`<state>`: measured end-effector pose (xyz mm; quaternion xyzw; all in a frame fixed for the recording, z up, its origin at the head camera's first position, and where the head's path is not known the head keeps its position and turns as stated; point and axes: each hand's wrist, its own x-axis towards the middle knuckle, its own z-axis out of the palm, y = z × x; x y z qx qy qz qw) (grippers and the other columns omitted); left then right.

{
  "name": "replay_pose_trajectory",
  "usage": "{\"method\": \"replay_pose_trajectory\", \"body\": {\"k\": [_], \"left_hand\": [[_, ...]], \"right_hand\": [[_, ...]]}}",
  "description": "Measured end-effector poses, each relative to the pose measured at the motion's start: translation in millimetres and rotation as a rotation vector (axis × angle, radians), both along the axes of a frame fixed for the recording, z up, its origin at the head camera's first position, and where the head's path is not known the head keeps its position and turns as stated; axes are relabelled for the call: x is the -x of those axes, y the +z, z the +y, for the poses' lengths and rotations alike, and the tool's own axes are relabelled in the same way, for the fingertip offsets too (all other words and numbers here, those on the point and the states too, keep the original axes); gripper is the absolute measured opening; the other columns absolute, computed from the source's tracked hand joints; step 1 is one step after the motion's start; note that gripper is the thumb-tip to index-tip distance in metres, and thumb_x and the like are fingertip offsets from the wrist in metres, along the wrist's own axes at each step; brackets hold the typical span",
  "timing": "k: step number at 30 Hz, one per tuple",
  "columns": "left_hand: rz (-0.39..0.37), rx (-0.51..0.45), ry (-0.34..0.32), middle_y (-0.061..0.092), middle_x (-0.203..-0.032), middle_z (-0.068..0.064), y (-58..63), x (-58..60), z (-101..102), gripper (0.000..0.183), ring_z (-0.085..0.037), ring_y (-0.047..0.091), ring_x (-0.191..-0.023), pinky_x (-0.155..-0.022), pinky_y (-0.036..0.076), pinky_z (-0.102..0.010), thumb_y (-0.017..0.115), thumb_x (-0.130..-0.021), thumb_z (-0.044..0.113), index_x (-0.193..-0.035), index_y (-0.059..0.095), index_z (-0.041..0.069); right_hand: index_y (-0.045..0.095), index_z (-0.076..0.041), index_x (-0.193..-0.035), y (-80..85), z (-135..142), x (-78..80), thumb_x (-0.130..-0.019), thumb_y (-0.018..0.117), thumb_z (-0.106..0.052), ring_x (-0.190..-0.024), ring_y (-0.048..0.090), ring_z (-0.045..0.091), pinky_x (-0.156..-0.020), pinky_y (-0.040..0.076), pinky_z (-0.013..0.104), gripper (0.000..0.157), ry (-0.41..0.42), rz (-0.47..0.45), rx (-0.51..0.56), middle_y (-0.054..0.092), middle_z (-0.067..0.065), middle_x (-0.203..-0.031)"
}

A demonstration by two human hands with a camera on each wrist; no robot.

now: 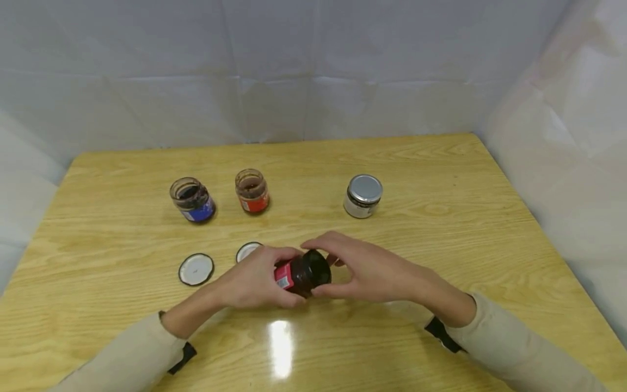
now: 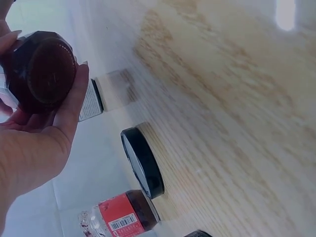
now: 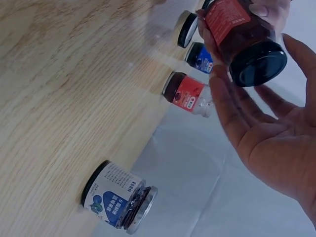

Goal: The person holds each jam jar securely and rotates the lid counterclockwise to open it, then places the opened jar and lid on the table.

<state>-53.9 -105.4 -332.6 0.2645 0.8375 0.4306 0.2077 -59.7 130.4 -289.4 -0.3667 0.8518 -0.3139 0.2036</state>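
My left hand (image 1: 257, 277) grips a dark glass jar (image 1: 297, 279) with a red label, tilted on its side above the table. In the left wrist view, the base of this jar (image 2: 52, 74) faces the camera. Its black lid (image 1: 320, 268) points toward my right hand (image 1: 372, 269), whose thumb and fingers curl loosely round the lid's edge. The right wrist view shows the lid face (image 3: 259, 64) uncovered, with a gap between it and the palm. Just behind the left hand lies a loose lid (image 1: 248, 250), partly hidden; another lid (image 1: 196, 269) rests farther left, pale underside up.
Two lidless jars stand at the back left, one blue-labelled (image 1: 193, 202) and one red-labelled (image 1: 252, 193), both with dark residue inside. A white-labelled jar (image 1: 361, 204) with a silver lid stands back right. White sheeting (image 1: 274, 71) rises behind the wooden table (image 1: 455, 218).
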Motion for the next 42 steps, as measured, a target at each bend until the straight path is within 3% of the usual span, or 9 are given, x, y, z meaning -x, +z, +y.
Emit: {"method": "replay_pose_trajectory", "body": {"k": [4,9,15,26,31,39,42], "left_hand": [[0.003,0.001,0.017,0.062,-0.09,0.011,-0.4,1.4,0.5,0.049,-0.008,0.058,-0.078,-0.065,0.051,-0.028,0.082,-0.067,0.029,-0.112,0.064,0.02],[0.006,0.001,0.038,0.062,-0.092,0.01,-1.6,1.8,0.9,0.049,-0.009,0.058,-0.079,-0.066,0.05,-0.028,0.082,-0.067,0.029,-0.112,0.063,0.019],[0.01,-0.011,0.051,0.062,-0.092,0.009,-2.1,2.4,3.1,0.051,-0.009,0.058,-0.08,-0.068,0.05,-0.028,0.083,-0.066,0.028,-0.111,0.063,0.018],[0.043,0.033,0.056,0.062,-0.093,0.01,0.7,4.6,6.1,0.055,-0.009,0.058,-0.079,-0.066,0.05,-0.028,0.082,-0.066,0.03,-0.116,0.063,0.022],[0.035,0.022,0.049,0.062,-0.094,0.01,1.7,5.3,6.5,0.053,-0.009,0.058,-0.08,-0.066,0.051,-0.028,0.083,-0.067,0.028,-0.116,0.063,0.022],[0.016,0.013,0.01,0.063,-0.095,0.012,0.0,5.4,6.3,0.057,-0.007,0.058,-0.082,-0.07,0.05,-0.028,0.084,-0.066,0.029,-0.118,0.063,0.02],[0.023,0.024,0.015,0.063,-0.095,0.012,-0.7,5.0,6.2,0.057,-0.007,0.058,-0.082,-0.07,0.05,-0.027,0.084,-0.066,0.03,-0.118,0.063,0.021]], "right_hand": [[0.042,-0.02,-0.143,1.8,-0.3,-2.2,-0.087,0.058,-0.058,-0.099,0.056,0.005,-0.082,0.049,0.029,0.069,-0.085,0.015,-0.044,0.047,-0.005,-0.136],[0.052,-0.018,-0.133,1.4,-1.9,-3.1,-0.09,0.062,-0.047,-0.088,0.057,0.002,-0.076,0.05,0.024,0.053,-0.131,0.015,-0.034,0.054,-0.006,-0.122],[0.053,-0.013,-0.131,-1.4,1.2,0.6,-0.089,0.068,-0.037,-0.087,0.058,0.006,-0.078,0.051,0.025,0.05,-0.086,-0.013,0.034,0.053,-0.002,-0.12],[0.049,-0.017,-0.133,-6.6,7.9,4.8,-0.087,0.069,-0.039,-0.092,0.057,0.006,-0.08,0.052,0.03,0.055,-0.065,-0.05,0.077,0.049,-0.005,-0.124],[0.05,-0.013,-0.136,-8.7,4.9,4.8,-0.087,0.068,-0.043,-0.087,0.057,0.004,-0.077,0.052,0.027,0.06,-0.074,-0.034,0.063,0.053,-0.004,-0.121],[0.055,-0.019,-0.129,-10.1,8.2,6.8,-0.085,0.074,-0.029,-0.099,0.053,0.006,-0.084,0.049,0.025,0.049,0.045,0.025,0.119,0.052,-0.009,-0.121],[0.05,-0.018,-0.135,-10.3,8.7,5.5,-0.084,0.074,-0.037,-0.098,0.054,0.006,-0.085,0.049,0.028,0.06,0.016,0.022,0.092,0.05,-0.007,-0.126]]}}
